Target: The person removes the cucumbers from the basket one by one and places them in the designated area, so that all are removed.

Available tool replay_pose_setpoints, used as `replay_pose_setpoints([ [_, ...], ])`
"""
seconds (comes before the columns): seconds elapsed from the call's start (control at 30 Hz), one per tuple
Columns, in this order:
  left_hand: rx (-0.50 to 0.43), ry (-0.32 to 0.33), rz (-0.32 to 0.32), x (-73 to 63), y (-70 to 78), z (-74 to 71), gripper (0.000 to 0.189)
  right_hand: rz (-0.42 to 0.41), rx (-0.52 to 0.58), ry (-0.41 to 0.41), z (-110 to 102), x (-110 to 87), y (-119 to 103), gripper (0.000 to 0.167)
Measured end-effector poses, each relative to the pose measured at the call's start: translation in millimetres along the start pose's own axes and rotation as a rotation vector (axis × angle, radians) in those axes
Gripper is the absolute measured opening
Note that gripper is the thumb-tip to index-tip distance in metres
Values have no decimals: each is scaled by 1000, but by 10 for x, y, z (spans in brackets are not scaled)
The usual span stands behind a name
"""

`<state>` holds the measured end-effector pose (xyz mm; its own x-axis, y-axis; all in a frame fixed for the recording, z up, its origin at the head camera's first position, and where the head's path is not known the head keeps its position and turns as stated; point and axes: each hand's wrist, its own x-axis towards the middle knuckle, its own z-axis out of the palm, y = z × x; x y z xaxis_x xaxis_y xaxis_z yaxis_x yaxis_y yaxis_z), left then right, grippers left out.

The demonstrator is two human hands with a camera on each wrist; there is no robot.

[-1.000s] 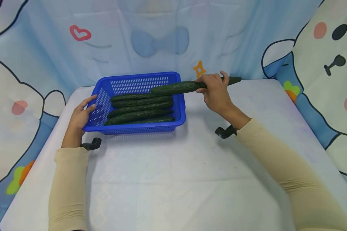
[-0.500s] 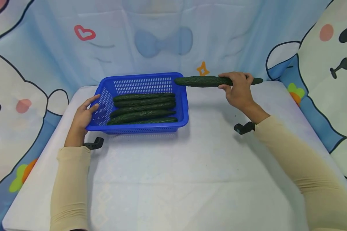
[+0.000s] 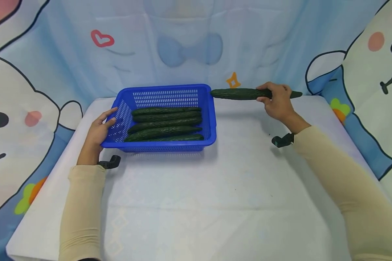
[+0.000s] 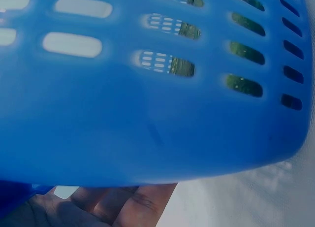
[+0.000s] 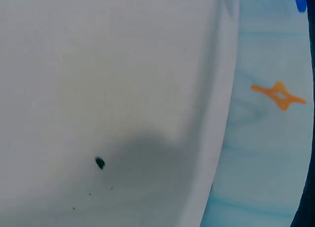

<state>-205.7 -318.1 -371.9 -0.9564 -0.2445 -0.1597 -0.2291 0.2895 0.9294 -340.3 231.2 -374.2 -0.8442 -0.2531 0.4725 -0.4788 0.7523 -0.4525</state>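
Note:
My left hand (image 3: pixel 97 132) holds the left end of a blue plastic basket (image 3: pixel 160 146), thumb at the rim. In the left wrist view its fingers (image 4: pixel 140 205) show beyond the edge of the slotted blue wall (image 4: pixel 108 123). Several dark green cucumbers (image 3: pixel 166 116) lie side by side inside. To the right of the basket, my right hand (image 3: pixel 277 102) grips one cucumber (image 3: pixel 236 94) above the table, held level with its left tip right at the basket's back right corner. A dark strip of that cucumber (image 5: pixel 309 182) borders the right wrist view, where the hand is hidden.
A white cloth covers the table (image 3: pixel 215 217). Behind it hangs a light blue curtain (image 3: pixel 189 21) with cartoon prints, close to the back edge. A small dark speck (image 5: pixel 100 162) and tinier bits lie on the cloth under the right hand.
My right hand has carried the cucumber rightward, from over the basket's right side to beyond its rim. The left hand keeps its hold on the basket; the whole head view has shifted slightly.

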Motion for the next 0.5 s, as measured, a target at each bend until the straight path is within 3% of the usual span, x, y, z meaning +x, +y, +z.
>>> replay_pose_setpoints([
  [0.3,-12,11,13,17,-23,-11,45,112,-90,-160,98,158,127,32],
  [0.5,-22,-4,20,37,-31,-7,45,145,-76,-275,220,186,246,33],
])
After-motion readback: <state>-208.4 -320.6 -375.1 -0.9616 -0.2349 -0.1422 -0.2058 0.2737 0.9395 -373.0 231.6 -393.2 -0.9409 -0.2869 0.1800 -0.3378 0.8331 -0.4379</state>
